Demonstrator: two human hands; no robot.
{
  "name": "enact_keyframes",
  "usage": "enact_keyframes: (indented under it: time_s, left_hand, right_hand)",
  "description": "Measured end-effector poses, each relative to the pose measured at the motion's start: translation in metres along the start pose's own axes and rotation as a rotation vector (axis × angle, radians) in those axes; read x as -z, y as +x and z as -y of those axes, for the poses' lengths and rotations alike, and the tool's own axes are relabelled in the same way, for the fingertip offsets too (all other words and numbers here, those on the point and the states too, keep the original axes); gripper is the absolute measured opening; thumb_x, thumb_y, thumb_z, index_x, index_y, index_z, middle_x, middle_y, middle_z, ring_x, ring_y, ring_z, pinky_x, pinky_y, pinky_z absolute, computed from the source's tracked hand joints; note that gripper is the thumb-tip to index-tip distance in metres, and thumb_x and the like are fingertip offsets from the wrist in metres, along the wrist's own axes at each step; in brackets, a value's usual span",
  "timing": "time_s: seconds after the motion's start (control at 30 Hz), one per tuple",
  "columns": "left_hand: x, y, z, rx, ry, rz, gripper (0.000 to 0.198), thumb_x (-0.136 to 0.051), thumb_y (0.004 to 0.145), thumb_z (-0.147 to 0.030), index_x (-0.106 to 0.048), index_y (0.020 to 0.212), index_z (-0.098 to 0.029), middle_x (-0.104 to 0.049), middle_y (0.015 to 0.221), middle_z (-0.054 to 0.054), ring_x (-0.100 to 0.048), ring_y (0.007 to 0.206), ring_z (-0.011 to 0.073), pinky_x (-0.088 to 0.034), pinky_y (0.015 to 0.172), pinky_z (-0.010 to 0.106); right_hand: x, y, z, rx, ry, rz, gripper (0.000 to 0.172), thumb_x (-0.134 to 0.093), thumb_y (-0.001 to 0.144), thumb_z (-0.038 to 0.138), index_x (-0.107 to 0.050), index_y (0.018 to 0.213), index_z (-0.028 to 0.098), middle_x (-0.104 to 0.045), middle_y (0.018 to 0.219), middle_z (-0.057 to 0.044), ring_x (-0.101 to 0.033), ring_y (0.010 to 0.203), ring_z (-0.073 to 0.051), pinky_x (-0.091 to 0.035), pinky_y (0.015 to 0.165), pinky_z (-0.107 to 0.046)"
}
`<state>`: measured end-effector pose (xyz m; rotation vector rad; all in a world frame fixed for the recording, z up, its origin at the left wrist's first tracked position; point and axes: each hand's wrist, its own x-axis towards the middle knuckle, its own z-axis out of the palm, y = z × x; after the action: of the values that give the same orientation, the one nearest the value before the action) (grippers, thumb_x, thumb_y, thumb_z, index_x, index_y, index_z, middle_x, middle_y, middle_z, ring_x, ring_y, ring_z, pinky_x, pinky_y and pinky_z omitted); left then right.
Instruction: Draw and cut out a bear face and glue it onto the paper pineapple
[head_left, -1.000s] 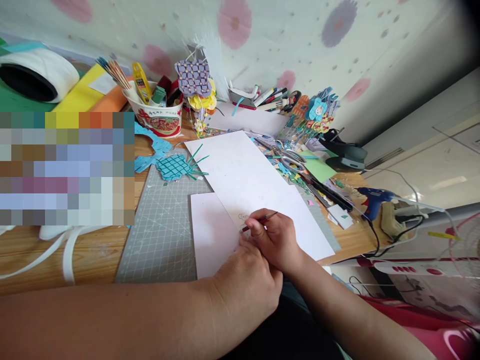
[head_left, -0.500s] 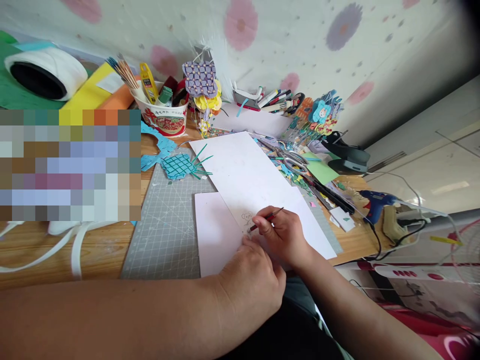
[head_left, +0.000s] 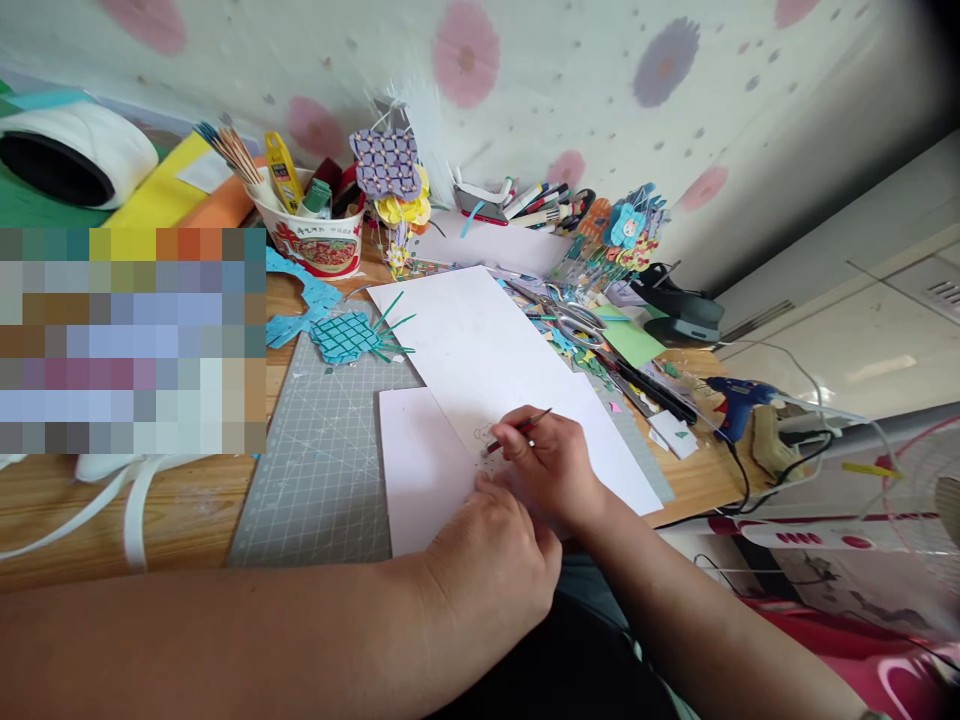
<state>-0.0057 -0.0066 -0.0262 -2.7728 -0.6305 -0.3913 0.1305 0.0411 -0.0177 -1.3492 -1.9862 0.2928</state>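
Observation:
A large white sheet of paper (head_left: 480,345) lies at a slant before me, with a small pencil drawing (head_left: 481,434) near its lower left edge. My right hand (head_left: 555,460) is closed on a slim dark red pencil (head_left: 535,421). The pencil's thin pointed end sticks up to the right; its blunt end is at the paper beside the drawing, with small dark specks around it. My left hand (head_left: 495,545), fingers curled together, presses on the sheet just below the drawing. Its fingertips are partly hidden. Another white sheet (head_left: 412,440) lies underneath.
Under the sheets is a grey cutting mat (head_left: 315,470), with a blue woven paper piece (head_left: 345,337) on it. A paper tub of tools (head_left: 315,240) stands behind. To the right lie scissors (head_left: 577,322), paper scraps and a blue glue gun (head_left: 739,400) with its cord.
The whole view has shifted slightly, so things appear a little further left. The pencil's blunt end stays beside the drawing, and my right hand now covers more of it. My left hand keeps its place on the paper.

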Motion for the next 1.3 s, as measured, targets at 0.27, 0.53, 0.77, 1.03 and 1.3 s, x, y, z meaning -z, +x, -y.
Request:
enact_keyframes:
  time_s: [0.27,0.53,0.77,1.03,1.3]
  left_hand:
    - [0.0013,0.0018,0.0017,-0.011,-0.013,0.044,0.025,-0.065,0.079,-0.019,-0.069,0.099,-0.004,-0.073,0.095,0.028,-0.072,0.080,0.0390,-0.049,0.060,0.042]
    - [0.0017,0.0009,0.0019,-0.018,-0.020,0.061,0.024,-0.062,0.082,-0.017,-0.066,0.100,-0.002,-0.071,0.097,0.031,-0.071,0.082,0.0414,-0.049,0.061,0.044]
    - [-0.0012,0.0001,0.0006,-0.023,-0.020,0.054,0.027,-0.060,0.082,-0.016,-0.067,0.104,-0.002,-0.071,0.099,0.031,-0.071,0.083,0.0416,-0.049,0.061,0.045]
    - [-0.0001,0.0016,0.0016,-0.042,-0.003,0.097,0.026,-0.059,0.083,-0.018,-0.067,0.104,-0.005,-0.071,0.100,0.028,-0.072,0.083,0.0380,-0.052,0.061,0.042]
    - [0.0000,0.0024,0.0043,-0.067,0.027,0.072,0.028,-0.060,0.079,-0.017,-0.070,0.103,-0.005,-0.072,0.099,0.028,-0.072,0.081,0.0391,-0.053,0.060,0.042]
  right_hand:
    - [-0.0007,0.0010,-0.0015,-0.026,0.021,-0.010,0.032,-0.053,0.095,0.030,-0.063,0.066,0.020,-0.073,0.068,-0.003,-0.067,0.055,-0.014,-0.050,0.053,-0.023]
    - [-0.0015,0.0005,-0.0017,-0.013,0.012,-0.015,0.032,-0.053,0.095,0.030,-0.063,0.066,0.020,-0.074,0.069,-0.003,-0.067,0.056,-0.014,-0.050,0.053,-0.023]
    - [0.0011,-0.0001,-0.0032,-0.033,0.011,-0.004,0.030,-0.053,0.095,0.030,-0.063,0.067,0.020,-0.074,0.069,-0.003,-0.068,0.056,-0.015,-0.050,0.053,-0.024]
    - [-0.0023,0.0005,-0.0015,0.001,0.006,-0.011,0.031,-0.053,0.095,0.032,-0.063,0.069,0.020,-0.073,0.068,-0.003,-0.068,0.057,-0.015,-0.051,0.055,-0.024]
    - [-0.0033,-0.0009,-0.0012,0.001,0.012,-0.031,0.032,-0.051,0.095,0.032,-0.064,0.069,0.020,-0.074,0.069,-0.003,-0.068,0.058,-0.015,-0.051,0.055,-0.023]
